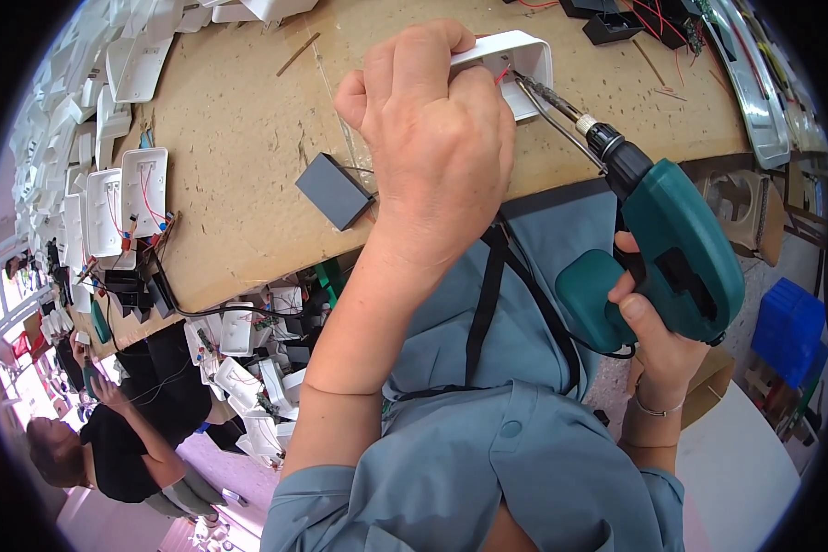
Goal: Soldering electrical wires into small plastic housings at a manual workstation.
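My left hand (442, 138) is closed on a white plastic housing (535, 60), tilted up at the table's edge. Its fingertips are partly hidden behind the hand and the housing wall. A short red wire (503, 74) shows inside the housing. My right hand (658, 336) is wrapped round the handle of a green soldering gun (681, 239). The gun's metal tip reaches into the housing beside the red wire; whether it touches anything there I cannot tell. A black rectangular box (334, 191) with a dark lead lies on the table, left of my left wrist.
White housings (144, 189) with red and blue wires stand at the left, before a large pile of white parts (51, 138). Black boxes (612, 28) with wires and a clear tray (750, 83) lie at the back right. Another person (124, 451) works at the lower left.
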`<state>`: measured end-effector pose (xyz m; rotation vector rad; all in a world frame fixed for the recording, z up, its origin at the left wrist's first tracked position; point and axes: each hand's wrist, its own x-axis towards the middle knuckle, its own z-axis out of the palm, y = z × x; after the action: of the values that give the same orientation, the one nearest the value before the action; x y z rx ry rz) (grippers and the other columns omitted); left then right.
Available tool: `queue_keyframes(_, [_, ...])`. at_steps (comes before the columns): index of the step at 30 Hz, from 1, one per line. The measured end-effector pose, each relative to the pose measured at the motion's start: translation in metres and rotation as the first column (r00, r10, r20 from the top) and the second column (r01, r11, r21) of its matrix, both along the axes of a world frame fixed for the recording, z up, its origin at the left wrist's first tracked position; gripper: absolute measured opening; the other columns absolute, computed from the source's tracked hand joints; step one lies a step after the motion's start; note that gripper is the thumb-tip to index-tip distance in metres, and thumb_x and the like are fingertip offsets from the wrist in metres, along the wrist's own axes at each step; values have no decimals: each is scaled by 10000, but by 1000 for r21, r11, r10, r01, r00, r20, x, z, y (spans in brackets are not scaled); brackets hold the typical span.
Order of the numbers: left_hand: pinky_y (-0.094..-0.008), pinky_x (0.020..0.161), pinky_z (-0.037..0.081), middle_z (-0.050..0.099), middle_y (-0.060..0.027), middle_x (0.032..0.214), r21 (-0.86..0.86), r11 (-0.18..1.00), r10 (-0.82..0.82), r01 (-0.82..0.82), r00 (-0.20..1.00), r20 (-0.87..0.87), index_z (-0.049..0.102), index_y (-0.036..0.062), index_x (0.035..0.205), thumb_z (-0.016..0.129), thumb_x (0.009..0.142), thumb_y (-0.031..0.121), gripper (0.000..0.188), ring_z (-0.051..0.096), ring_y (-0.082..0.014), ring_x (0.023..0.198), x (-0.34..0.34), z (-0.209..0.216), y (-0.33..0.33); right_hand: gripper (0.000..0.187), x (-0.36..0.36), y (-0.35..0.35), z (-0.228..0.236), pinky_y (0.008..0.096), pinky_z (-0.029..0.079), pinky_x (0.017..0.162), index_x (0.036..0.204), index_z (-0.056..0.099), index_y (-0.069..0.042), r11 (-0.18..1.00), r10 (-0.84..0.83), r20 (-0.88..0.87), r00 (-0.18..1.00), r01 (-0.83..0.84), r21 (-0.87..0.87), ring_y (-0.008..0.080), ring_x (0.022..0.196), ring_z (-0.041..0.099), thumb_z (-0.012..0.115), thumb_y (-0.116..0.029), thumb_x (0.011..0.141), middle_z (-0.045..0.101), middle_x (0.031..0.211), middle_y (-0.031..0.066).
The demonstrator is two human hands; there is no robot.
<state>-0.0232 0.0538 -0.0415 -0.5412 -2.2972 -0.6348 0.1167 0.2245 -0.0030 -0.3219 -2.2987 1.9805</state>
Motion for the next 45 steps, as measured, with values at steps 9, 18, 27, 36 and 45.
queue_keyframes(9, [-322, 757, 299, 554, -35, 906, -4, 1000, 1, -1, 1000, -8, 636, 39, 675, 650, 640, 66, 47, 497, -196, 822, 0, -1, 0, 582, 3, -1, 2, 260, 479, 650, 1215, 428, 56, 999, -6, 39, 999, 7, -31, 157, 703, 570, 659, -47, 690, 575, 1035, 226])
queue_keyframes(18, [-363, 741, 265, 507, -69, 942, 47, 997, -59, 60, 998, -29, 531, 16, 612, 594, 604, 9, 64, 456, -230, 861, -2, -4, 1, 557, 3, 3, 3, 256, 472, 640, 1205, 429, 69, 998, 39, 6, 999, -39, 41, 152, 700, 566, 651, -60, 710, 578, 1030, 226])
queue_keyframes(27, [-378, 744, 271, 506, -75, 952, 27, 998, -54, 55, 998, -27, 531, 22, 613, 592, 621, 11, 62, 458, -233, 880, 0, -1, -2, 574, 8, 8, 6, 251, 464, 552, 1162, 416, 118, 1000, -23, -162, 987, 21, -14, 150, 616, 564, 666, -152, 721, 563, 1026, 244])
queue_keyframes(36, [-350, 873, 262, 529, -79, 1089, -16, 998, -53, 54, 998, 45, 675, 122, 783, 683, 691, 161, 100, 455, -254, 1028, 16, 12, -6, 742, -21, 16, -16, 237, 503, 584, 1340, 203, 39, 764, 139, -233, 962, -254, -594, 193, 820, 563, 625, -266, 812, 338, 1273, 330])
queue_keyframes(45, [-356, 876, 252, 515, -72, 1131, -24, 994, -105, 105, 994, -9, 689, 187, 803, 697, 625, 201, 178, 427, -269, 1070, 18, 9, -7, 706, -71, -8, -26, 321, 536, 761, 1379, 124, -23, 516, 309, -291, 905, -417, -748, 346, 1184, 420, 541, -267, 864, 176, 1354, 336])
